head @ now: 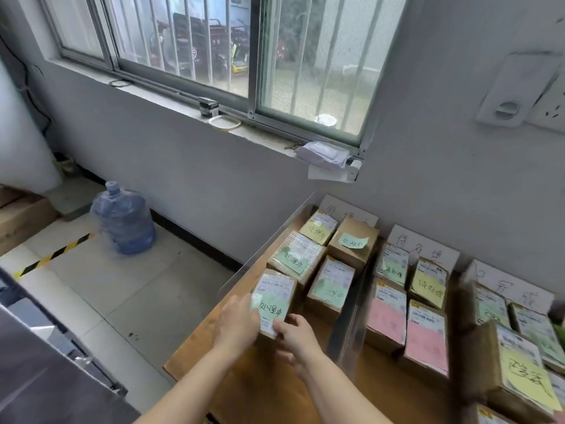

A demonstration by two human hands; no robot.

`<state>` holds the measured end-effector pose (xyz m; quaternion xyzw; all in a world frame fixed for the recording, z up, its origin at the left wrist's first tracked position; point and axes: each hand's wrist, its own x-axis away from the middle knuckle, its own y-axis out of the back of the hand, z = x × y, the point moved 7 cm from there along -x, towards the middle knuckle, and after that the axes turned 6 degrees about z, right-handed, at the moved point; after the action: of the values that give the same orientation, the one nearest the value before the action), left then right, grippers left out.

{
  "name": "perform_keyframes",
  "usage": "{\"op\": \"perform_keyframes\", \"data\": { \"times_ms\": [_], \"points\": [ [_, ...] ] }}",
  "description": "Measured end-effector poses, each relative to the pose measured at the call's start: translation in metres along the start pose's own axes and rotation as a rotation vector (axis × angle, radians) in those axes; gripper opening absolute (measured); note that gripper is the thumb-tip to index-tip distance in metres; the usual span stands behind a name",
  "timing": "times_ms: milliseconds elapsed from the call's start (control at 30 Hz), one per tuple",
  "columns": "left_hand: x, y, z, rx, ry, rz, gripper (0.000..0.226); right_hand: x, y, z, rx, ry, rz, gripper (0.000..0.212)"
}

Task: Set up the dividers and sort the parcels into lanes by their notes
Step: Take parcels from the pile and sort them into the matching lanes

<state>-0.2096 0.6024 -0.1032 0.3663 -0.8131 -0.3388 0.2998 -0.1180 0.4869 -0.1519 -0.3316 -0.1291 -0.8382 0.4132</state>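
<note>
A brown parcel with a green note point(274, 304) sits at the near end of the left lane on the wooden table point(250, 390). My left hand point(237, 324) presses on its left side and my right hand point(295, 341) grips its near right corner. Behind it lie several parcels with green and yellow notes point(312, 255). A clear divider point(351, 316) separates this lane from the middle lane, which holds parcels with pink notes point(406, 328). A further clear divider point(464, 301) bounds the right lane of parcels with yellow and green notes point(519, 362).
White paper lane signs point(425, 243) lean against the grey wall behind the lanes. A clear panel point(269, 240) stands along the table's left edge. A blue water jug point(123, 220) stands on the tiled floor to the left. Papers point(324, 156) lie on the window sill.
</note>
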Motion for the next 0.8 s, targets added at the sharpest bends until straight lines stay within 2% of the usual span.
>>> {"op": "perform_keyframes", "data": {
  "times_ms": [133,267,367,600,700,800],
  "points": [
    [-0.007,-0.003,-0.003,-0.174,-0.041,0.092,0.027,-0.014,-0.007,-0.008,0.032,-0.024,-0.087,0.059],
    [-0.009,-0.009,-0.006,-0.263,-0.124,0.195,0.039,-0.021,-0.010,-0.008,0.171,0.013,-0.196,0.043],
    [-0.011,-0.014,-0.001,-0.336,-0.156,0.246,0.042,-0.020,-0.013,-0.005,0.325,0.028,-0.228,0.046],
    [-0.014,-0.011,-0.003,-0.407,-0.280,0.229,0.036,-0.003,-0.012,0.010,0.672,0.051,-0.279,0.049],
    [-0.012,-0.009,-0.011,-0.480,-0.374,0.218,0.037,0.010,-0.005,0.019,0.828,0.071,-0.302,0.058],
    [-0.010,-0.001,-0.028,-0.561,-0.461,0.197,0.035,0.031,0.004,0.034,0.963,0.123,-0.340,0.056]
  ]
}}
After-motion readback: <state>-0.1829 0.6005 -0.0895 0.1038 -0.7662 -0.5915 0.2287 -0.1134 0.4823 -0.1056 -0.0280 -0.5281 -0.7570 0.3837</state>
